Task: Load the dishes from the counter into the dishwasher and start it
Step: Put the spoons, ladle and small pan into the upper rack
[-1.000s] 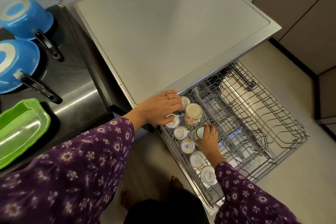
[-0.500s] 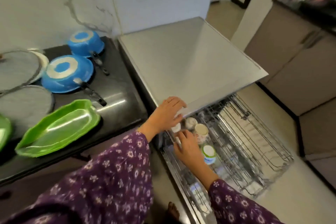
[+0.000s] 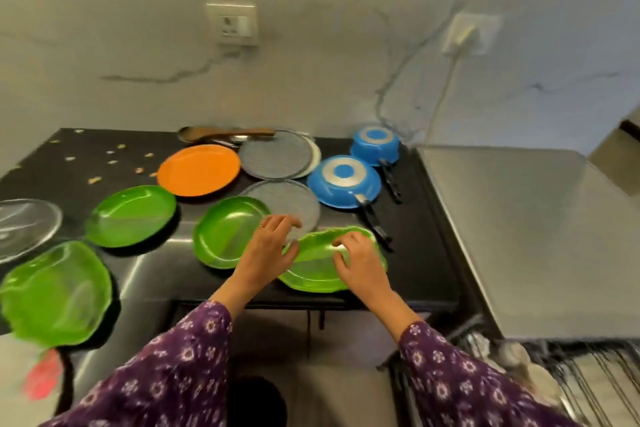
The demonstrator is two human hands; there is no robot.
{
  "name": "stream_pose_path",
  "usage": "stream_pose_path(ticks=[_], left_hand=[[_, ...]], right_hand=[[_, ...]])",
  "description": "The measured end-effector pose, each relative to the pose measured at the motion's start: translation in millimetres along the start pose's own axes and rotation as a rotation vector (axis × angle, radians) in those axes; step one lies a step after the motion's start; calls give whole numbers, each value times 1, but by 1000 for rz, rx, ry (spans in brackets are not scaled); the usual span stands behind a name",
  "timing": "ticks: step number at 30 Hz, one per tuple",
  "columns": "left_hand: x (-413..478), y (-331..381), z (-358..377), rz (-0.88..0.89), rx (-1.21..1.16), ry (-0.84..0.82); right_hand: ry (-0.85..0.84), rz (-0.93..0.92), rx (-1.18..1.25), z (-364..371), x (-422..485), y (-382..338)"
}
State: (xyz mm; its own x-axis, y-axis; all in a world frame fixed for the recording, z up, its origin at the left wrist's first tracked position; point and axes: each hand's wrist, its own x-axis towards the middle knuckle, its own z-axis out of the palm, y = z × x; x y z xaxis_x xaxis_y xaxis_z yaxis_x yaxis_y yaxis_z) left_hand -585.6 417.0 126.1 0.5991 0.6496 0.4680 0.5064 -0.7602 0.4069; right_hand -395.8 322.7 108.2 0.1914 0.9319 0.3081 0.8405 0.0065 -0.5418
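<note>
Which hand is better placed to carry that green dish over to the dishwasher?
Probably the right hand: it lies over the green dish, on the side nearer the dishwasher. The left hand only meets the dish's left edge.

A white marble wall with grey veins carries a white rectangular socket plate and, further right, a 2nd white socket with a pale cable hanging down. Small pale crumbs lie scattered far left. A blurred red object sits near left.
</note>
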Motion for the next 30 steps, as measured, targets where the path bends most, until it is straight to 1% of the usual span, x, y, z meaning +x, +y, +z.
stream_pose_path(ticks=[6,10,13,16,22,27,30], left_hand=[[-45,-95,-60,-234,102,37],[-56,-136,-77,-369,104,33],[-53,-159,-80,-424,91,28],[-37,-180,-81,-473,78,30],[14,-214,-76,-538,38,50],[62,-240,-66,-630,-28,60],[89,-254,-57,-668,-58,102]], right_hand=[[-73,-98,23,52,69,-61],[-130,-126,8,78,104,-85],[-180,-143,8,94,130,-92],[-224,-141,6,110,163,-93],[-261,-158,-33,136,244,-78],[-266,-156,-62,151,316,-58],[-272,-144,-125,160,360,-44]])
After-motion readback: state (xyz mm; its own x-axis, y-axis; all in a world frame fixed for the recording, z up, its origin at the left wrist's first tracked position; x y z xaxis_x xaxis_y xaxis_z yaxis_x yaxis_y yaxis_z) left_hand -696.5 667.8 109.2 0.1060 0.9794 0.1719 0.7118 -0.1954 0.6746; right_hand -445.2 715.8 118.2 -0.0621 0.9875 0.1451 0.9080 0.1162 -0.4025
